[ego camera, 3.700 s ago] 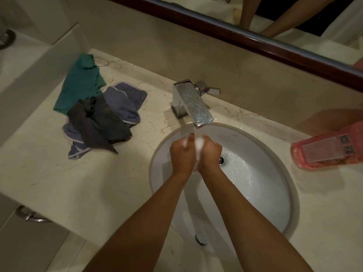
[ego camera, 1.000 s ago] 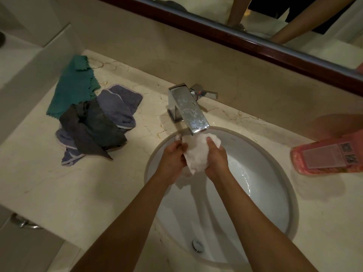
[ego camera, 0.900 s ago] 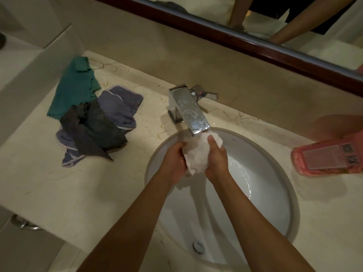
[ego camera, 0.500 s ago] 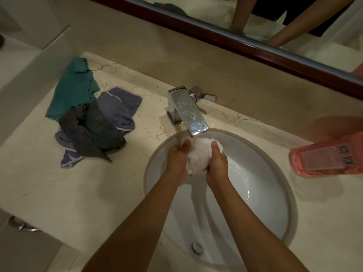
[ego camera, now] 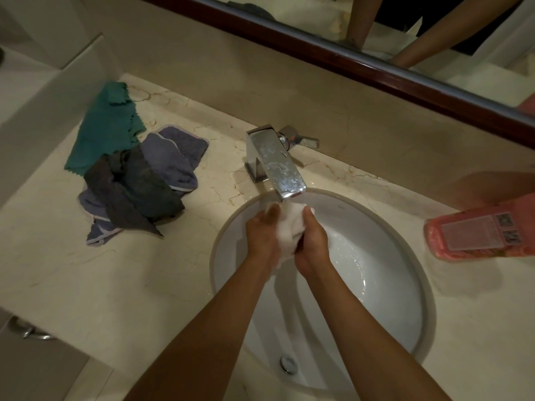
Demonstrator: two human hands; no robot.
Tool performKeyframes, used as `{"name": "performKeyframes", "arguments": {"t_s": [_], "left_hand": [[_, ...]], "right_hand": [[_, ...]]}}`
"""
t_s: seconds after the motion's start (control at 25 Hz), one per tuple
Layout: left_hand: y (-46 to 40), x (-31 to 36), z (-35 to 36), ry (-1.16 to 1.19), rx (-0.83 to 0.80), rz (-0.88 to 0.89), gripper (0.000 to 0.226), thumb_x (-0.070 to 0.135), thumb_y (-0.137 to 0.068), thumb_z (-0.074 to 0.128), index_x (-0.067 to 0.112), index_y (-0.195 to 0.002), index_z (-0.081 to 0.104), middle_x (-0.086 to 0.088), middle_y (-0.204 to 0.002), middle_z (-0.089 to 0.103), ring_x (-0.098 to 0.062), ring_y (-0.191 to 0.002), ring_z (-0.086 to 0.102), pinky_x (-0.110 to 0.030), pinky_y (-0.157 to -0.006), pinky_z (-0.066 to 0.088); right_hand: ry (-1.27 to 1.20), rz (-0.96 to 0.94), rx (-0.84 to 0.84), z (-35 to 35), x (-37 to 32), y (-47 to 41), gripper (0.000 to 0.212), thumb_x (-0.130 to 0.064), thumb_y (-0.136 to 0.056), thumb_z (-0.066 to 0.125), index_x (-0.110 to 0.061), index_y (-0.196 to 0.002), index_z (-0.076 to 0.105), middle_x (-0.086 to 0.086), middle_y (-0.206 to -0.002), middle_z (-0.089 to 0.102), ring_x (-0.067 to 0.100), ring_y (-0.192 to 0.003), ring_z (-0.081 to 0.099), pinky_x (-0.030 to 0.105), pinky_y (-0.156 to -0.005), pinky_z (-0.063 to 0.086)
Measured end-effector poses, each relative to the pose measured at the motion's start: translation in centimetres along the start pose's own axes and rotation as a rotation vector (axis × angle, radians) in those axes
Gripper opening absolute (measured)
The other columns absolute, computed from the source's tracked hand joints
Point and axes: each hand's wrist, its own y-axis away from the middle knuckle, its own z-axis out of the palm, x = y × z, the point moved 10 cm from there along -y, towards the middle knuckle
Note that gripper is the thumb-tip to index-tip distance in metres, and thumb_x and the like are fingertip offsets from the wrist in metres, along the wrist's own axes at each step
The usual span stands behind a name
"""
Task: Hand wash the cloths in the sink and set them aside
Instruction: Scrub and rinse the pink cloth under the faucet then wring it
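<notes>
Both hands are curled tight round the white cloth [ego camera: 288,227], left hand [ego camera: 262,231] and right hand [ego camera: 314,241] squeezing it between them right under the faucet [ego camera: 278,163] spout, at twelve o'clock over the sink [ego camera: 405,285]. On the marble counter [ego camera: 115,285], a pile of cloths [ego camera: 130,175] lies at ten o'clock of the basin, a pink bottle [ego camera: 480,233] on its side at three o'clock, and a mirror [ego camera: 376,33] runs along the wall behind.
</notes>
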Motion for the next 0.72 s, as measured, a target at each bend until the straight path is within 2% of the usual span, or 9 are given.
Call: {"name": "performKeyframes", "arguments": {"t_s": [0.12,0.28,0.4,0.48,0.52,0.64,0.72], "left_hand": [[-0.1,0.7,-0.9,0.008,0.035,0.035,0.034,0.038,-0.096,0.064,0.007,-0.095,0.076,-0.019,-0.095,0.076,-0.039,-0.093,0.073,-0.057,-0.093,0.056],[0.1,0.6,-2.1,-0.037,0.14,-0.016,0.048,0.053,-0.101,0.045,0.015,-0.105,0.074,-0.011,-0.097,0.077,-0.027,-0.087,0.075,-0.046,-0.086,0.06],[0.2,0.8,-1.8,-0.049,0.096,-0.073,0.047,0.052,-0.099,0.045,0.015,-0.106,0.072,-0.013,-0.103,0.075,-0.03,-0.097,0.072,-0.045,-0.092,0.056],[0.4,1.0,-0.9,-0.054,0.024,-0.106,0.05,0.052,-0.1,0.045,0.011,-0.109,0.072,-0.017,-0.111,0.073,-0.034,-0.108,0.068,-0.048,-0.102,0.051],[0.4,1.0,-0.5,-0.072,-0.002,-0.105,0.051,0.054,-0.1,0.044,0.013,-0.109,0.072,-0.016,-0.111,0.073,-0.032,-0.11,0.067,-0.046,-0.103,0.049],[1.2,0.9,0.0,-0.049,-0.051,-0.133,0.047,0.061,-0.096,0.049,0.021,-0.101,0.073,-0.007,-0.097,0.076,-0.022,-0.099,0.071,-0.034,-0.086,0.052],[1.2,0.8,0.6,-0.024,-0.144,-0.156,0.054,0.062,-0.094,0.054,0.016,-0.11,0.074,-0.011,-0.101,0.077,-0.023,-0.098,0.074,-0.035,-0.09,0.055]], "right_hand": [[0.015,0.022,0.009,0.4,0.6,0.1,0.032,-0.036,-0.102,0.054,-0.011,-0.119,0.066,0.007,-0.097,0.077,0.024,-0.1,0.071,0.04,-0.093,0.056],[0.059,-0.067,0.028,0.8,0.0,0.3,0.017,-0.028,-0.102,0.055,-0.022,-0.106,0.07,0.006,-0.099,0.076,0.025,-0.098,0.072,0.041,-0.089,0.057],[0.13,-0.159,-0.008,1.1,-0.9,0.6,0.019,-0.029,-0.101,0.056,-0.025,-0.094,0.072,0.003,-0.088,0.078,0.022,-0.085,0.075,0.035,-0.074,0.059],[0.209,-0.222,-0.061,1.6,-1.4,1.1,0.025,-0.029,-0.101,0.055,-0.024,-0.087,0.075,0.002,-0.085,0.078,0.018,-0.08,0.075,0.03,-0.068,0.058],[0.247,-0.238,-0.092,2.0,-1.5,1.5,0.028,-0.029,-0.1,0.055,-0.025,-0.083,0.077,0.003,-0.084,0.077,0.019,-0.08,0.074,0.031,-0.069,0.058],[0.291,-0.225,-0.162,3.1,-1.0,2.1,0.027,-0.032,-0.096,0.055,-0.026,-0.084,0.079,0.011,-0.094,0.077,0.028,-0.093,0.072,0.045,-0.089,0.055],[0.326,-0.195,-0.144,3.2,-0.9,2.2,0.032,-0.041,-0.098,0.054,-0.02,-0.093,0.078,0.013,-0.099,0.077,0.032,-0.099,0.072,0.049,-0.098,0.054]]}}
